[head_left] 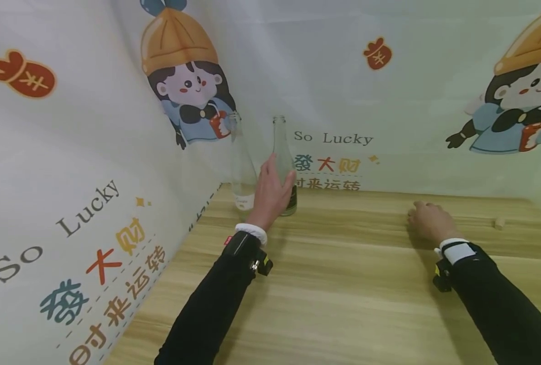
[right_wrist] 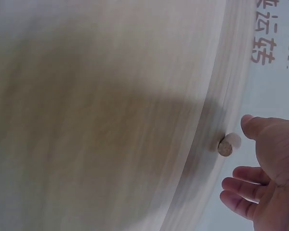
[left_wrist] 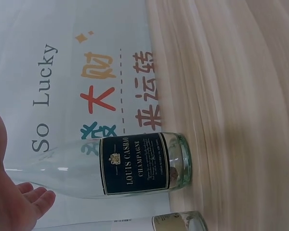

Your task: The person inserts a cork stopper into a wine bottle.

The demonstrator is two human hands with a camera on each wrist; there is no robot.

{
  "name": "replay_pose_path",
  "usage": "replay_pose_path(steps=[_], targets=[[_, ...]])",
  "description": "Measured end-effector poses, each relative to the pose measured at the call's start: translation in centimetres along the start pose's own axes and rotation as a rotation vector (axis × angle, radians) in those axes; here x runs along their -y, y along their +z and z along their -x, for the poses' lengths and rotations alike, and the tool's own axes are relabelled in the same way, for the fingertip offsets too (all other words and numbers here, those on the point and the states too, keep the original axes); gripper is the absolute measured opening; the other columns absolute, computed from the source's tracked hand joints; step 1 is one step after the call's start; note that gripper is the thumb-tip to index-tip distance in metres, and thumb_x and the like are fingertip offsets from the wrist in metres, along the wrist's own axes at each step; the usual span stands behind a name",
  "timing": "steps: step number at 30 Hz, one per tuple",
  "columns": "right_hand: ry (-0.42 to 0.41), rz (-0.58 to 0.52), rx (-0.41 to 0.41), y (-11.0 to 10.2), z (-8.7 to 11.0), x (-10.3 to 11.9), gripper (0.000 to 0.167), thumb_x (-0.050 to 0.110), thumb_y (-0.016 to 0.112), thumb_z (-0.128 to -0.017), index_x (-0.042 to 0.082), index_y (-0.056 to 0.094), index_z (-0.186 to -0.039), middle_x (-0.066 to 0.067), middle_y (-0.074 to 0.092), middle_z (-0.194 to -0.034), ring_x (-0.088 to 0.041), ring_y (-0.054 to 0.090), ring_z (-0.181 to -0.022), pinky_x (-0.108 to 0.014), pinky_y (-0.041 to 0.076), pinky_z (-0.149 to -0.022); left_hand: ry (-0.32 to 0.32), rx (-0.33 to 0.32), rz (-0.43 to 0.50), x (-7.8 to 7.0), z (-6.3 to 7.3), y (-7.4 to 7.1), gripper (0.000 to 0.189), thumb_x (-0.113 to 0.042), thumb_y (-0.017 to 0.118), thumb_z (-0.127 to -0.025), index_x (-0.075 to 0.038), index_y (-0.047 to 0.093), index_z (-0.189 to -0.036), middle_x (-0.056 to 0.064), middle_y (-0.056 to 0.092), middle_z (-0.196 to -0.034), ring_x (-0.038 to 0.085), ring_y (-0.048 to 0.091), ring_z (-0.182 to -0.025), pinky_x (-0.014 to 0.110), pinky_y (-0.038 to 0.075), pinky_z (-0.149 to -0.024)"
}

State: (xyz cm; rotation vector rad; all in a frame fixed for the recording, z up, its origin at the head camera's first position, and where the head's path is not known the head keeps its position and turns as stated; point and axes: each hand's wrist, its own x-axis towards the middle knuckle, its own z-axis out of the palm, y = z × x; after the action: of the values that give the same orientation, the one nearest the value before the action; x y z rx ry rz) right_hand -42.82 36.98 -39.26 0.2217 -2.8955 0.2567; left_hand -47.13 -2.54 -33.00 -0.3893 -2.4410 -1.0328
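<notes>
A clear glass champagne bottle (left_wrist: 77, 168) with a dark label stands upright on the wooden table. My left hand (head_left: 270, 195) is at its upper part, thumb and fingers spread to either side; the wrist view shows a gap between thumb and glass. Just left of it stands a taller clear bottle (head_left: 243, 167) with a white label, partly behind the hand. My right hand (head_left: 432, 222) hovers low over the table at the back. In the right wrist view its thumb and loosely bent fingers are apart, with a small cork (right_wrist: 225, 147) near them.
Another small cork-like piece (head_left: 499, 223) lies right of my right hand. The wooden table (head_left: 343, 294) ends against a printed cloth backdrop (head_left: 412, 106) at the back, and a similar printed cloth (head_left: 70, 152) rises along the left side.
</notes>
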Motion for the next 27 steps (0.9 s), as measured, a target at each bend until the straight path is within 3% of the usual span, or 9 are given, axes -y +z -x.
replay_pose_path(steps=[4, 8, 11, 17, 21, 27], targets=[[-0.004, 0.034, 0.019, 0.1, -0.4, 0.0, 0.044, 0.013, 0.050, -0.102, -0.019, 0.051, -0.133, -0.044, 0.060, -0.117, -0.064, 0.059, -0.102, -0.074, 0.050, -0.085, 0.011, -0.006, -0.017, -0.1, -0.7, -0.1, 0.072, -0.045, 0.047, -0.109, -0.006, 0.019, -0.163, 0.023, 0.032, -0.160, 0.037, 0.040, -0.144, 0.049, 0.038, -0.117], [0.016, 0.052, 0.037, 0.4, -0.8, 0.1, 0.043, 0.012, 0.049, -0.102, -0.018, 0.052, -0.133, -0.043, 0.061, -0.118, -0.063, 0.059, -0.104, -0.075, 0.048, -0.086, 0.017, 0.003, -0.021, 0.0, -1.3, -0.2, 0.074, -0.042, 0.051, -0.108, -0.004, 0.019, -0.163, 0.024, 0.032, -0.160, 0.037, 0.039, -0.144, 0.048, 0.037, -0.117], [0.017, 0.055, 0.029, 0.7, -1.2, 0.1, 0.035, 0.009, 0.050, -0.100, -0.016, 0.059, -0.124, -0.041, 0.063, -0.113, -0.062, 0.061, -0.100, -0.074, 0.050, -0.083, 0.012, 0.022, -0.025, 0.3, -1.8, -0.1, 0.075, -0.042, 0.052, -0.107, -0.006, 0.019, -0.163, 0.022, 0.030, -0.162, 0.036, 0.038, -0.145, 0.048, 0.037, -0.118], [-0.009, 0.055, -0.026, 1.7, -1.7, -0.1, 0.017, 0.003, 0.054, -0.098, -0.006, 0.061, -0.084, -0.033, 0.066, -0.087, -0.055, 0.066, -0.081, -0.066, 0.054, -0.065, -0.013, 0.018, 0.006, 0.9, -2.7, 0.0, 0.078, -0.044, 0.053, -0.107, -0.006, 0.018, -0.164, 0.023, 0.029, -0.162, 0.038, 0.039, -0.145, 0.048, 0.036, -0.118], [0.008, 0.034, -0.058, 2.2, -1.7, 0.1, 0.017, 0.003, 0.059, -0.098, -0.006, 0.058, -0.083, -0.034, 0.066, -0.083, -0.054, 0.066, -0.076, -0.063, 0.053, -0.059, -0.043, 0.016, 0.045, 1.2, -3.3, 0.3, 0.078, -0.045, 0.053, -0.107, -0.006, 0.016, -0.164, 0.023, 0.028, -0.163, 0.038, 0.037, -0.146, 0.049, 0.035, -0.119], [-0.015, 0.072, -0.064, 2.0, -1.5, 0.9, 0.011, -0.005, 0.054, -0.095, -0.007, 0.052, -0.085, -0.035, 0.065, -0.084, -0.054, 0.066, -0.078, -0.063, 0.054, -0.062, -0.080, 0.005, 0.057, 1.5, -4.0, 0.8, 0.077, -0.045, 0.052, -0.107, -0.007, 0.017, -0.164, 0.023, 0.028, -0.163, 0.038, 0.039, -0.145, 0.050, 0.037, -0.117]])
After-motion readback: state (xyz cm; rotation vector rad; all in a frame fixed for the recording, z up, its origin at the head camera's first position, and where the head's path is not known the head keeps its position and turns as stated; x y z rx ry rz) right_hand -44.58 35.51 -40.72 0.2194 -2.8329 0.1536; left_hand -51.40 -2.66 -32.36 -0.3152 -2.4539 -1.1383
